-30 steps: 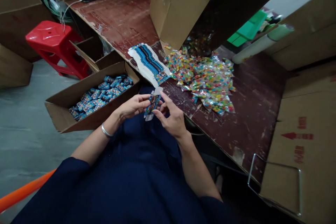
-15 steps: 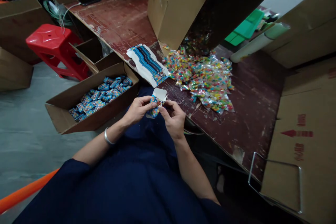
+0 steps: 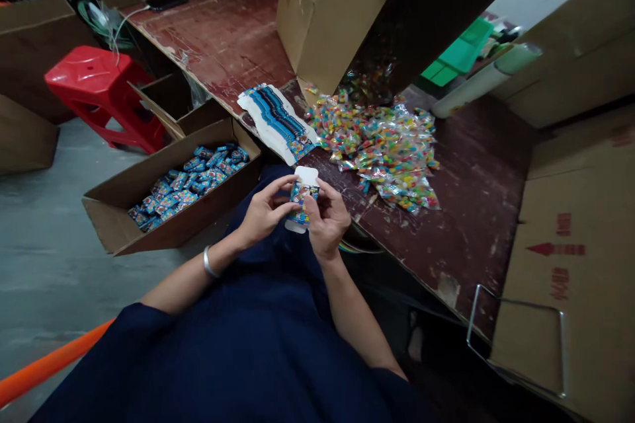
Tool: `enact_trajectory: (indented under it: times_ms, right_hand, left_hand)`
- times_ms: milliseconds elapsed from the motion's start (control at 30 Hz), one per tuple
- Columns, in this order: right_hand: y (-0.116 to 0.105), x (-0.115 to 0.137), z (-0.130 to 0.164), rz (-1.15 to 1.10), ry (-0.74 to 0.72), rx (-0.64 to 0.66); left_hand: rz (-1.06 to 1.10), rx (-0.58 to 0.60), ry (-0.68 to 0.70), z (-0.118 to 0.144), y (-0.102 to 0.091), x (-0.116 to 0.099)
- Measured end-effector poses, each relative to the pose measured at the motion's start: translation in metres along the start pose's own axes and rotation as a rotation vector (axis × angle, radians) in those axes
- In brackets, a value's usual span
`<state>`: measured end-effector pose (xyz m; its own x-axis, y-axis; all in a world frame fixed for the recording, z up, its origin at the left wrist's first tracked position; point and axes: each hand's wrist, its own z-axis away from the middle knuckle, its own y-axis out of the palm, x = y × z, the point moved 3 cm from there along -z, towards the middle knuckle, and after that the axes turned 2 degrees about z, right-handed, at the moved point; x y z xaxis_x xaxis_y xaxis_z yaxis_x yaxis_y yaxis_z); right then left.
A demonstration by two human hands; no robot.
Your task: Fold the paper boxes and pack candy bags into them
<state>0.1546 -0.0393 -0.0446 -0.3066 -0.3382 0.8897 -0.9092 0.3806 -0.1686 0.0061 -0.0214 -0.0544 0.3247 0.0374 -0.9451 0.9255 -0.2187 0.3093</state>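
Observation:
A small blue printed candy box (image 3: 301, 195) with white end flaps sticking out is between my hands, above my lap. My left hand (image 3: 268, 210) grips its left edge between thumb and fingers. On the other side my right hand (image 3: 327, 217) holds it, the thumb lying across its printed face. Just beyond, a fanned stack of flat blue-and-white cartons (image 3: 278, 122) lies on the table edge. Beside that stack is a heap of clear bags of colourful candy (image 3: 391, 152). To the left, a long cardboard box (image 3: 171, 234) holds many small blue boxes (image 3: 191, 178).
A large tipped carton (image 3: 322, 26) stands behind the candy heap on the dark red table (image 3: 476, 192). A red stool (image 3: 94, 79) is at the left. A carton with a metal wire handle (image 3: 560, 264) stands at the right, and a green basket (image 3: 461, 53) farther back.
The small box has turned so its printed face and top flap point more squarely to me. My right thumb has moved onto its face, and my left fingers have shifted to its edge.

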Motion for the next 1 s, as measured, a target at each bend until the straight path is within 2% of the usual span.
enact_trajectory:
  times_ms: [100, 167, 267, 367, 467, 633, 800, 1000]
  right_hand:
    - [-0.004, 0.001, 0.000, 0.074, -0.082, 0.040]
    - [-0.006, 0.004, -0.002, 0.125, -0.152, 0.063]
    - [-0.009, 0.010, -0.007, 0.170, -0.237, 0.054]
    - [-0.012, 0.012, -0.011, 0.166, -0.248, 0.040]
    - [-0.011, 0.011, -0.011, 0.080, -0.189, 0.042]
    - [-0.008, 0.017, -0.013, -0.155, -0.066, 0.063]
    - [-0.011, 0.029, -0.027, -0.153, 0.123, 0.197]
    - [-0.019, 0.021, -0.044, -0.134, 0.286, 0.269]
  left_hand:
    - [0.018, 0.181, -0.092, -0.005, -0.003, -0.006]
    - [0.005, 0.260, -0.125, -0.005, -0.003, -0.011]
    - [-0.005, 0.268, -0.130, -0.005, -0.001, -0.015]
    - [-0.023, 0.194, -0.101, -0.004, 0.003, -0.017]
    - [-0.004, 0.110, -0.077, -0.004, 0.005, -0.019]
    - [0.056, 0.098, -0.129, -0.002, 0.006, -0.022]
    - [-0.019, 0.083, -0.076, -0.002, 0.002, -0.025]
    - [-0.073, 0.159, -0.048, -0.003, 0.002, -0.029]
